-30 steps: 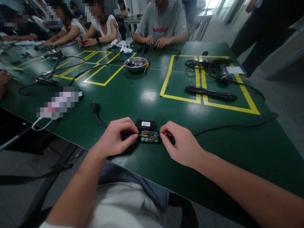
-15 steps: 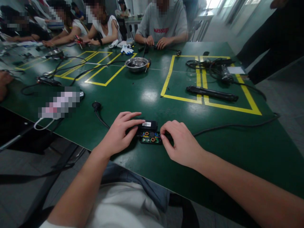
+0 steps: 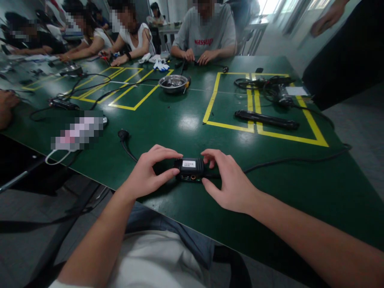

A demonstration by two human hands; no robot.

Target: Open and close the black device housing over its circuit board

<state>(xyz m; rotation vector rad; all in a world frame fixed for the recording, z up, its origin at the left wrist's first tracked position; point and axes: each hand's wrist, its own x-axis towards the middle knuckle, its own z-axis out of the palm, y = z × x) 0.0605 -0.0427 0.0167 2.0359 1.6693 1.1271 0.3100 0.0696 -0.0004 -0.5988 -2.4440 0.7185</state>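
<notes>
A black cover (image 3: 189,164) with a white printed label sits over the small black case (image 3: 192,181), which lies on the green table. Below the cover's near edge, part of the circuit board (image 3: 193,177) with a copper coil still shows. My left hand (image 3: 156,170) grips the cover's left end between thumb and fingers. Around the right end curves my right hand (image 3: 229,180), thumb and fingers spread apart, close to the case. Black cables run out from both sides of the case; the left one ends in a plug (image 3: 123,135).
Ahead stands a metal bowl (image 3: 173,84) with small parts. Yellow tape frames mark the table (image 3: 168,132); a black wrapped bar (image 3: 267,120) and coiled cables (image 3: 270,86) lie at right. A blurred pink object (image 3: 78,132) lies left. Several people sit across; one stands at right.
The cover has moved from behind the case to on top of it, hiding most of the circuit board. My left hand now grips its end; my right hand's fingers have spread.
</notes>
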